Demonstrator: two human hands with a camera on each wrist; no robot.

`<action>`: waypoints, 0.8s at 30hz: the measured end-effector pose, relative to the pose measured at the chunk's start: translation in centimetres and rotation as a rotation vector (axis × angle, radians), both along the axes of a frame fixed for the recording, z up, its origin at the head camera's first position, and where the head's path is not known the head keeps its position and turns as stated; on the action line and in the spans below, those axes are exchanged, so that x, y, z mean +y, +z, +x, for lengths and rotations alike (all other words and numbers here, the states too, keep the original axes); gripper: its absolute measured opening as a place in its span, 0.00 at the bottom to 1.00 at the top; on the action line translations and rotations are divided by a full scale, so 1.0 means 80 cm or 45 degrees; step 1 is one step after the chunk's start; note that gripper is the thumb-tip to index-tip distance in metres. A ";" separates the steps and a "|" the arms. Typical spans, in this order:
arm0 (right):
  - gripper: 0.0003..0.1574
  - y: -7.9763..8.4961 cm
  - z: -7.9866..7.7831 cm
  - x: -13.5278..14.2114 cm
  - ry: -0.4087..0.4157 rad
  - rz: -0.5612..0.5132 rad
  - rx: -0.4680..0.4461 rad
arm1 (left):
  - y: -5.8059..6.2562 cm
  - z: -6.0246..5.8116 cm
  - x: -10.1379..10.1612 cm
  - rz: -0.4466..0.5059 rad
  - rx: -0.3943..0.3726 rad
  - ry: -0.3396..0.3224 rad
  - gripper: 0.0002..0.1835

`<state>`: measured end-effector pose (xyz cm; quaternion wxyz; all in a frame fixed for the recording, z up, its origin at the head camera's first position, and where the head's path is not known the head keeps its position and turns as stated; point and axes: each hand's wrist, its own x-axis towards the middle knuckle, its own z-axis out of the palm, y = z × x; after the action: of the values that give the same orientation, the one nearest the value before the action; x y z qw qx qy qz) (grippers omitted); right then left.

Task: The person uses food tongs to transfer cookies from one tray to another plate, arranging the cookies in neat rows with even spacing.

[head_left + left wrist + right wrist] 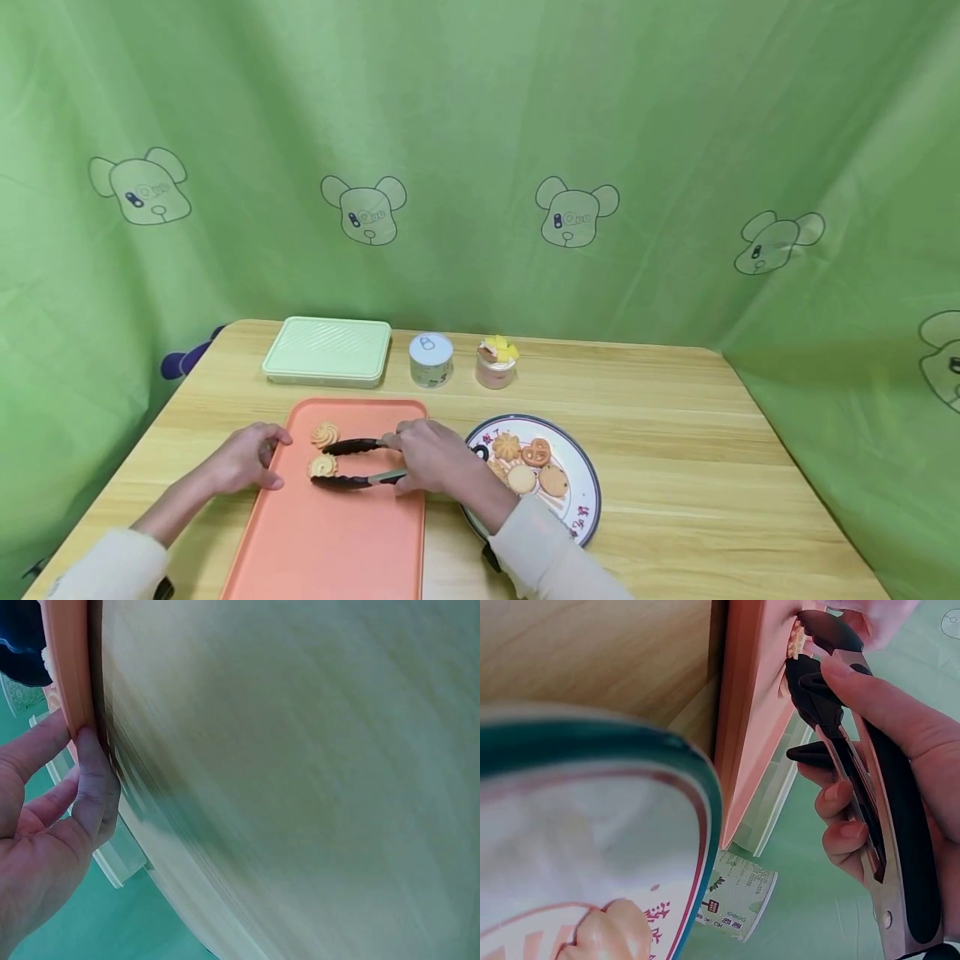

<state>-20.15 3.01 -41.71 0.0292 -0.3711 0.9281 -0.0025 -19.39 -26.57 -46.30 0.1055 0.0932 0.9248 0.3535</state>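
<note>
My right hand (431, 454) grips black-tipped metal tongs (885, 787) over the pink tray (360, 542). The tongs' tips lie on either side of a pale ring-shaped cookie (322, 467); whether they touch it on both sides I cannot tell. Just behind that cookie sits a swirled cookie (325, 434) on the tray. My left hand (243, 457) pinches the tray's left rim between thumb and fingers, as the left wrist view shows (67, 802).
Right of the tray stands a round plate (588, 475) with several cookies (553, 481), partly behind my right forearm. Along the back are a light green lidded box (327, 348), a tin can (431, 360) and a small cup with yellow pieces (495, 362). Green curtains surround the table.
</note>
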 end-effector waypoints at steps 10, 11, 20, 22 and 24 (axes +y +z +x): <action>0.42 0.005 0.000 0.009 -0.036 -0.014 -0.023 | 0.001 0.000 0.001 0.002 -0.024 0.013 0.30; 0.42 0.005 0.000 0.011 -0.044 -0.014 -0.028 | 0.002 0.000 0.001 0.004 -0.029 0.014 0.30; 0.42 0.013 0.002 0.034 -0.054 -0.040 -0.039 | 0.001 -0.001 0.001 0.014 -0.044 0.009 0.30; 0.42 0.014 0.002 0.041 -0.062 -0.055 -0.047 | 0.001 -0.001 0.001 0.015 -0.045 0.012 0.30; 0.43 0.015 0.002 0.047 -0.070 -0.059 -0.048 | 0.001 -0.001 0.001 0.015 -0.044 0.007 0.29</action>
<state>-19.96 6.74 -40.47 0.0379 -0.3458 0.9370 -0.0318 -19.49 -26.52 -46.23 0.1200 0.0853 0.9209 0.3608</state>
